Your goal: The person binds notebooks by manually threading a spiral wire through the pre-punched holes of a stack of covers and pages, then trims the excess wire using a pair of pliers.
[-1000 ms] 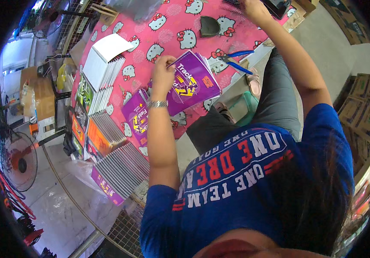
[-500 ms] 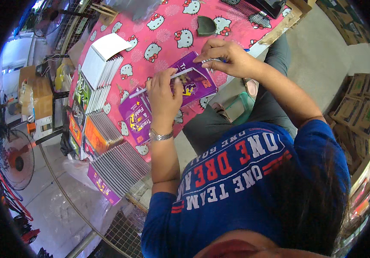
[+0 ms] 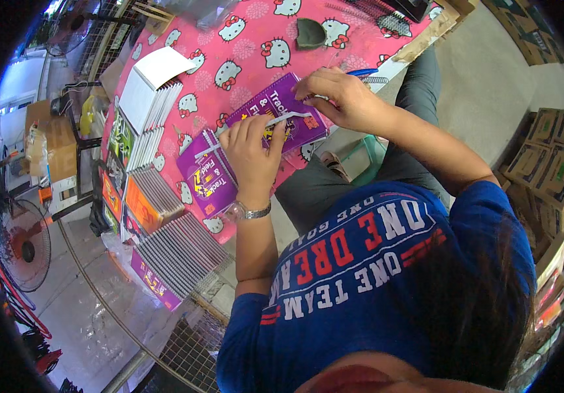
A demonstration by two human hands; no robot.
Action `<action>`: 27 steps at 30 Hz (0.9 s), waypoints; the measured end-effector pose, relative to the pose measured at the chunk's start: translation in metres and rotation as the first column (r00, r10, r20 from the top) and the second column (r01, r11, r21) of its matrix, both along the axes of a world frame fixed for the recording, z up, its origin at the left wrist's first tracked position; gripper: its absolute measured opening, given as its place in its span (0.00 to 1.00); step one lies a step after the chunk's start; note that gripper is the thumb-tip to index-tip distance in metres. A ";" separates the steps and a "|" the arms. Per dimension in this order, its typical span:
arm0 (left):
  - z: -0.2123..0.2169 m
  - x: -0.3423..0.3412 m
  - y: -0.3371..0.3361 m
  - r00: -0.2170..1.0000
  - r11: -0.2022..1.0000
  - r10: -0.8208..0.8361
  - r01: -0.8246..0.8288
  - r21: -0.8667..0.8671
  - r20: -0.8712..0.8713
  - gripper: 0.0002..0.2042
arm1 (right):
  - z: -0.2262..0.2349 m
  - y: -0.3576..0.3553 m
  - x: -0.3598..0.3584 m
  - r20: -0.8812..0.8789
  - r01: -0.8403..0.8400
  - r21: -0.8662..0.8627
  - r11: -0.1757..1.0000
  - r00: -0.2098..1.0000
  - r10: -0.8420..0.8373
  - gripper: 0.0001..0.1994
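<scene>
My left hand (image 3: 254, 147), wearing a metal-banded watch, rests over the purple booklets with fingers and thumb closed on a thin white strip (image 3: 293, 116). The strip curls out past the thumb across the upper purple booklet (image 3: 298, 131). My right hand (image 3: 341, 98) has its thumb and fingers bent together at that booklet's far right edge. Under my left wrist side lies a second purple booklet (image 3: 206, 177), with white banding across it. A blue pen (image 3: 362, 72) and a short spiral wire coil (image 3: 375, 80) stick out beside my right hand; whether it touches them is hidden.
Stacks of spiral-bound notebooks (image 3: 183, 252) line the table's left side, beside a pile of white-paged ones (image 3: 151, 92). A dark green curved piece (image 3: 310, 34) lies on the pink tablecloth (image 3: 246, 49). A fan (image 3: 26, 245) stands left; cardboard boxes (image 3: 550, 164) are stacked right.
My right hand has shifted to the booklet's edge, and the wire coil now shows on its other side near the pen. The white strip, earlier stretched along the booklet, now curls shorter.
</scene>
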State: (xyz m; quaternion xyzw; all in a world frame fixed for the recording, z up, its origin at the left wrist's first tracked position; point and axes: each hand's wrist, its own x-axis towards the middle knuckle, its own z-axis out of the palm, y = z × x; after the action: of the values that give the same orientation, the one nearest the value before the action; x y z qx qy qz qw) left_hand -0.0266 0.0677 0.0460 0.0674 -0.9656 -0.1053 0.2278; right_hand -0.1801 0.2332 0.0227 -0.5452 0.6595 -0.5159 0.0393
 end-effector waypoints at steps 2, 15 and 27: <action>0.002 0.000 0.002 1.000 0.999 0.002 -0.002 0.035 0.002 0.10 | -0.001 0.000 0.000 -0.031 0.021 0.040 0.999 0.999 -0.020 0.11; 0.000 -0.013 0.017 0.997 0.995 -0.083 0.082 -0.056 0.001 0.10 | 0.027 0.004 0.006 -0.025 0.013 0.156 0.988 1.000 -0.009 0.12; 0.000 -0.010 0.014 0.995 0.993 -0.076 0.081 -0.083 0.057 0.11 | -0.028 -0.046 -0.089 -0.006 -0.104 0.415 0.904 0.993 0.117 0.21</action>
State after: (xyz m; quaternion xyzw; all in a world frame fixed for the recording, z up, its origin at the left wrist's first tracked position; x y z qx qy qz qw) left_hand -0.0371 0.0818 0.0465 0.0222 -0.9769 -0.0708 0.2002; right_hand -0.2686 0.1870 -0.0057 -0.5688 0.7225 -0.3529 0.1729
